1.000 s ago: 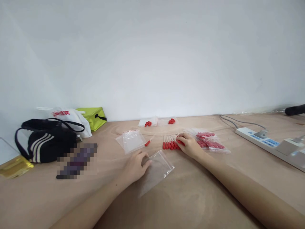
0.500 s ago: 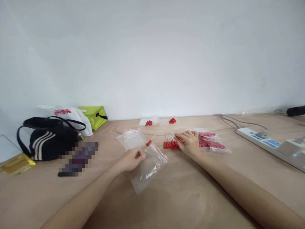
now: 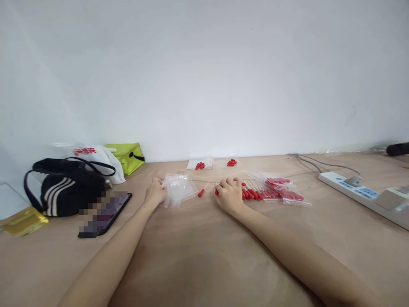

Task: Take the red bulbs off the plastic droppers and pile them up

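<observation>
Clear zip bags [image 3: 179, 186] lie stacked and overlapping left of centre. My left hand [image 3: 155, 192] is at their left edge, its fingers closed on a bag's side. My right hand [image 3: 230, 197] lies over the left end of a row of red-bulbed droppers [image 3: 253, 194], its fingers curled down on them. One red bulb shows by its fingertips; the other bulbs under the palm are hidden. Between my hands a single dropper [image 3: 201, 193] lies apart, its thin clear stem pointing away. To the right, filled zip bags [image 3: 289, 195] hold several more droppers.
By the wall lie two small bags with red-bulbed droppers [image 3: 200, 165]. At left are a black bag [image 3: 70, 187], a green case [image 3: 126, 155], a white plastic bag [image 3: 110, 164], a phone [image 3: 110, 213] and a yellow packet [image 3: 25, 221]. A power strip [image 3: 354, 187] stands right.
My left hand has moved left and away from me; the bag near it now lies with the stack. My right hand has shifted left along the dropper row, uncovering its right part.
</observation>
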Tool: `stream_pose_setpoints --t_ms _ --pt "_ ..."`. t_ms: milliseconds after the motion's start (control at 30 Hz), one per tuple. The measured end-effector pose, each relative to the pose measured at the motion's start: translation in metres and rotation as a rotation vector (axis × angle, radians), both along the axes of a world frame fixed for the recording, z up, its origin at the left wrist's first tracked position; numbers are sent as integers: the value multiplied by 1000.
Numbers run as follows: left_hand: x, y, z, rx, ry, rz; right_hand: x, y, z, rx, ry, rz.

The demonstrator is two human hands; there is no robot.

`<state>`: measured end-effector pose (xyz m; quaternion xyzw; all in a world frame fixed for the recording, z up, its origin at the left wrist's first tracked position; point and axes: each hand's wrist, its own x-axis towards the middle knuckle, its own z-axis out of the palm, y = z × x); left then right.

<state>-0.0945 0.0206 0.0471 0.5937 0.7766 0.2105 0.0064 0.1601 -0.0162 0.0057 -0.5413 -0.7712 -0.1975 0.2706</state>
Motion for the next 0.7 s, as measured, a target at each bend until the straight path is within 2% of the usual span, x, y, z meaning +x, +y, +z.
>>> stream_pose_setpoints --t_ms 100,167,233,333,400,533,633,700 --pt "7 -3 1 44 60 5 -1 -3 1 -66 0 19" --pt "16 -7 1 117 94 -54 0 -5 2 -101 5 29" --pt "31 -12 -1 175 103 -231 0 -6 3 -128 10 27" --pt "59 -17 -9 128 84 -541 0 -10 4 -154 7 33" --pt "78 -18 -17 91 60 -629 1 -13 5 -152 14 45" --pt "103 -12 -24 34 -8 -617 18 -9 16 -132 72 -12" --pt "111 -4 -25 -27 -77 -568 54 5 33 -205 95 -233" --pt "116 0 -25 -61 -131 -544 85 15 44 -355 92 -395"
